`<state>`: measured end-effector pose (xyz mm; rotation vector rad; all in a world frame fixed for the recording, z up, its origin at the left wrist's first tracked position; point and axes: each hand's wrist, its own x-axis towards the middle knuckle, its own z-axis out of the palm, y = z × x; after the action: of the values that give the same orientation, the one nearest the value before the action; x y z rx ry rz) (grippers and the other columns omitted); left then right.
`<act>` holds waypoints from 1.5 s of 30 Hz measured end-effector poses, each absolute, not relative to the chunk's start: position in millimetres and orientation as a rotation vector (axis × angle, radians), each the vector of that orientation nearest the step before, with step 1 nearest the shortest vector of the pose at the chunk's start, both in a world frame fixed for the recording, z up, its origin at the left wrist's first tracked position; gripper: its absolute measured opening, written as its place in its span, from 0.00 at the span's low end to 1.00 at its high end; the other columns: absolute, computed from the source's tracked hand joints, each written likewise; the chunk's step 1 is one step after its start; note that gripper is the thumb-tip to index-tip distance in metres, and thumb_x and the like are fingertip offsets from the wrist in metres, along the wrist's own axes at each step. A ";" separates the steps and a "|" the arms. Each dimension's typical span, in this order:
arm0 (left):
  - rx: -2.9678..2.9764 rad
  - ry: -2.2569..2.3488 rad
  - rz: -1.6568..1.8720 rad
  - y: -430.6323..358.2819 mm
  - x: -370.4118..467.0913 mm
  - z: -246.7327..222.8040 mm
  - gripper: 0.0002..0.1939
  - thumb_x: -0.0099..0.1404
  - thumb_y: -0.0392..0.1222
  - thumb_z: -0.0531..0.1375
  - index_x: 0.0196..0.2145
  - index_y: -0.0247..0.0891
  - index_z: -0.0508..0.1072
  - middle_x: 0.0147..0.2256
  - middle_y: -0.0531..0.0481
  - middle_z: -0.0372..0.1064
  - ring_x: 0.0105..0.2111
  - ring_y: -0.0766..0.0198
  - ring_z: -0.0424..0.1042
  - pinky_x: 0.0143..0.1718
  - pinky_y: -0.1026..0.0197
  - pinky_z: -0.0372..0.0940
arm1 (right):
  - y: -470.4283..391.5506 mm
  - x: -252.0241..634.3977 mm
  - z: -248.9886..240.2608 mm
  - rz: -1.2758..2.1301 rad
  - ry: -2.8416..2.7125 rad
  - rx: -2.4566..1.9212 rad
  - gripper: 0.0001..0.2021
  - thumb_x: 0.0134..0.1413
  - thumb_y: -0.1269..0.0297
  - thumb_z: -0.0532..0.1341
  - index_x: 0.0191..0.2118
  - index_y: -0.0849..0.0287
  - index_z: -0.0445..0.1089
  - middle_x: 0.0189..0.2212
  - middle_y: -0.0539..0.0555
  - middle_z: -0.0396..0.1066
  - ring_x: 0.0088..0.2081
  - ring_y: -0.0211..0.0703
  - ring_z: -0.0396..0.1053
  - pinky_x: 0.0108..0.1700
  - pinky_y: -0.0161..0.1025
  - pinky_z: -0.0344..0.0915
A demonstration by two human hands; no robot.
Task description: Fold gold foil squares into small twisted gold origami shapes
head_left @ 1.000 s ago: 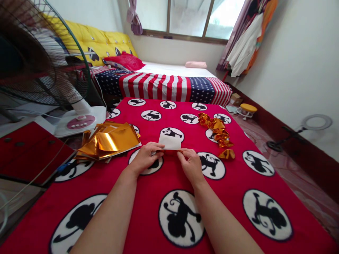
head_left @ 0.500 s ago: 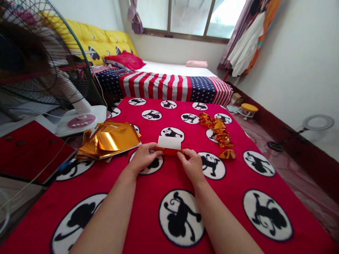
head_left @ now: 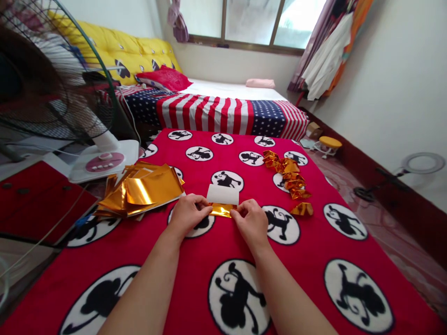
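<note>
A sheet of gold foil paper [head_left: 223, 194] lies in front of me, its white back facing up and its near edge folded over into a shiny gold strip. My left hand [head_left: 190, 213] pinches the left end of that strip between thumb and fingers. At the right end, my right hand [head_left: 250, 218] grips it the same way. Left of my hands is a loose pile of gold foil sheets [head_left: 150, 186]. Several folded gold foil pieces [head_left: 291, 179] sit in a row to the right, with one more folded piece [head_left: 302, 209] nearest me.
A red cloth with monkey prints [head_left: 195, 288] covers the surface. On the left stands an electric fan [head_left: 104, 160] beside a red panel [head_left: 45, 200]. Beyond is a bed with a striped, starred cover [head_left: 209, 114]. A yellow stool [head_left: 330, 142] and a ring-light stand [head_left: 394, 174] are at the right.
The folded near edge now lies flatter, showing its bright gold face. Both hands have come slightly nearer to me and still hold its ends.
</note>
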<state>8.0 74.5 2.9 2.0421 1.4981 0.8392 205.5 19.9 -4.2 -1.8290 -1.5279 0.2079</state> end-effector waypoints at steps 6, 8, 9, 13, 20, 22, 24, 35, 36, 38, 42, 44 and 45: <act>2.043 1.509 0.838 73.8 9.9 5.4 0.07 0.53 0.45 0.65 0.26 0.40 0.79 0.26 0.49 0.77 0.25 0.63 0.72 0.27 0.64 0.62 | 18.1 204.7 -3.1 0.169 -1.550 -1.803 0.09 0.55 0.65 0.59 0.24 0.57 0.68 0.29 0.51 0.68 0.31 0.41 0.66 0.36 0.40 0.57; 2.036 1.511 0.834 73.4 10.6 7.2 0.06 0.53 0.44 0.65 0.26 0.40 0.79 0.26 0.49 0.77 0.25 0.63 0.72 0.26 0.64 0.61 | 18.2 204.4 -3.6 0.154 -1.550 -1.813 0.10 0.56 0.66 0.58 0.24 0.57 0.68 0.29 0.51 0.68 0.31 0.41 0.66 0.36 0.40 0.57; 2.031 1.516 0.830 73.3 10.7 7.8 0.06 0.53 0.44 0.65 0.26 0.40 0.79 0.26 0.49 0.77 0.25 0.63 0.72 0.26 0.64 0.61 | 18.4 204.4 -4.0 0.145 -1.552 -1.821 0.10 0.56 0.66 0.58 0.24 0.57 0.68 0.29 0.51 0.68 0.31 0.41 0.65 0.35 0.40 0.57; 2.037 1.529 0.824 73.8 9.4 7.1 0.07 0.53 0.46 0.65 0.26 0.40 0.79 0.27 0.49 0.78 0.26 0.62 0.73 0.27 0.63 0.61 | 18.9 204.6 -6.3 0.120 -1.558 -1.833 0.09 0.50 0.68 0.60 0.22 0.56 0.65 0.28 0.50 0.66 0.29 0.40 0.64 0.34 0.39 0.57; 2.011 1.467 0.868 77.2 5.9 0.5 0.07 0.54 0.46 0.65 0.27 0.40 0.79 0.28 0.49 0.78 0.30 0.60 0.74 0.33 0.61 0.64 | 17.0 206.0 -5.2 0.188 -1.543 -1.785 0.08 0.47 0.69 0.61 0.20 0.56 0.64 0.29 0.50 0.67 0.29 0.39 0.65 0.33 0.37 0.59; 1.949 1.428 0.894 77.9 5.1 -0.4 0.07 0.55 0.46 0.65 0.28 0.40 0.79 0.28 0.50 0.77 0.30 0.60 0.73 0.33 0.61 0.64 | 16.4 206.8 -4.7 0.255 -1.507 -1.728 0.08 0.49 0.68 0.61 0.21 0.56 0.65 0.29 0.49 0.68 0.29 0.38 0.65 0.33 0.37 0.59; 1.869 1.368 0.930 77.9 4.5 -0.3 0.07 0.56 0.44 0.65 0.29 0.39 0.79 0.29 0.50 0.77 0.31 0.61 0.74 0.34 0.62 0.65 | 15.9 207.8 -4.5 0.321 -1.464 -1.676 0.08 0.50 0.67 0.61 0.23 0.56 0.66 0.29 0.49 0.68 0.28 0.38 0.64 0.32 0.36 0.60; 1.815 1.099 0.761 72.8 -4.5 12.8 0.06 0.56 0.42 0.65 0.30 0.39 0.80 0.31 0.50 0.77 0.33 0.62 0.74 0.36 0.64 0.66 | 14.8 214.6 -3.3 0.549 -1.419 -1.446 0.03 0.50 0.65 0.64 0.28 0.56 0.75 0.36 0.52 0.70 0.32 0.39 0.68 0.34 0.35 0.65; 1.853 1.078 0.733 72.7 -6.3 12.9 0.05 0.56 0.42 0.65 0.30 0.39 0.80 0.31 0.49 0.76 0.33 0.62 0.74 0.36 0.64 0.66 | 14.3 214.5 -2.4 0.557 -1.419 -1.432 0.03 0.49 0.66 0.64 0.28 0.56 0.75 0.36 0.52 0.69 0.31 0.38 0.67 0.33 0.35 0.64; 1.933 1.046 0.704 72.4 -9.0 12.2 0.05 0.56 0.41 0.65 0.30 0.40 0.80 0.32 0.49 0.75 0.34 0.63 0.73 0.37 0.64 0.66 | 12.6 214.5 -0.4 0.583 -1.430 -1.408 0.02 0.49 0.67 0.64 0.28 0.56 0.74 0.35 0.51 0.68 0.28 0.36 0.65 0.31 0.35 0.63; 1.987 1.018 0.711 71.2 -11.1 9.8 0.05 0.57 0.40 0.66 0.33 0.40 0.80 0.33 0.49 0.74 0.35 0.64 0.72 0.38 0.64 0.65 | 6.4 217.9 2.5 0.698 -1.548 -1.352 0.03 0.50 0.70 0.63 0.29 0.56 0.74 0.31 0.50 0.70 0.28 0.37 0.65 0.31 0.34 0.61; 2.005 0.981 0.710 70.8 -11.8 9.4 0.05 0.58 0.40 0.66 0.34 0.41 0.81 0.33 0.49 0.75 0.36 0.63 0.72 0.39 0.64 0.65 | 3.4 221.3 3.7 0.748 -1.628 -1.323 0.04 0.51 0.71 0.63 0.29 0.56 0.75 0.30 0.50 0.72 0.32 0.39 0.68 0.35 0.35 0.63; 2.025 0.956 0.703 70.7 -12.2 9.5 0.05 0.59 0.41 0.65 0.33 0.41 0.81 0.33 0.49 0.75 0.36 0.63 0.71 0.39 0.63 0.64 | 2.3 222.8 4.3 0.764 -1.660 -1.313 0.05 0.52 0.71 0.63 0.29 0.56 0.75 0.30 0.50 0.73 0.33 0.39 0.69 0.37 0.35 0.63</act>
<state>-12.2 70.7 9.5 2.0245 0.9560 0.7029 222.8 2.3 4.3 -1.3133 -1.6600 0.7641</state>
